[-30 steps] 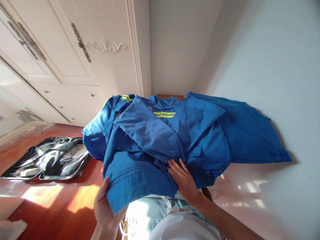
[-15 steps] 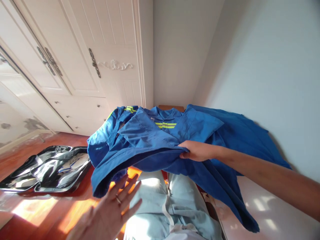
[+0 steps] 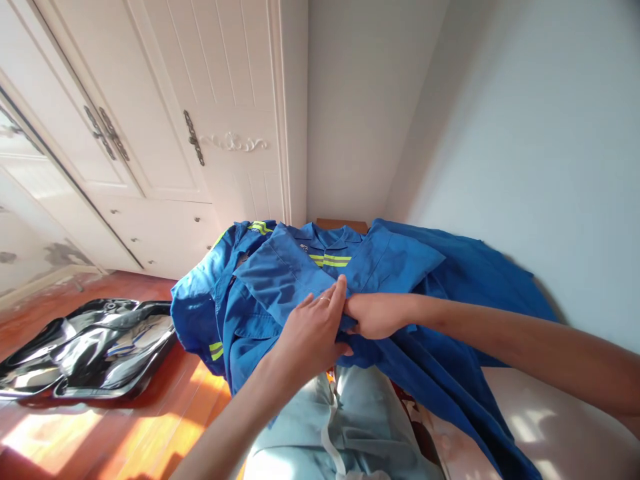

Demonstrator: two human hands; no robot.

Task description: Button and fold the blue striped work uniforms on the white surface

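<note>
A blue work garment (image 3: 300, 260) with a collar and yellow stripes lies spread out in front of me, with part of its cloth folded over in a V below the collar. My right hand (image 3: 377, 315) is closed on a gathered edge of the cloth near the middle. Right beside it, my left hand (image 3: 313, 333) lies over the same edge. Its fingers are pressed together and its thumb is lower down, with cloth between them. The hands touch and hide most of the edge they grip. A long blue part trails down to the lower right.
An open black suitcase (image 3: 90, 350) with things in it lies on the reddish wooden floor (image 3: 200, 407) at left. White wardrobe doors (image 3: 240, 80) stand behind it. A pale wall (image 3: 525, 133) rises at right. My legs in light trousers (image 3: 345, 413) are below the garment.
My left hand has moved up and right from open air onto the cloth beside my right hand. The wide hem that hung to the left has been drawn in toward the middle.
</note>
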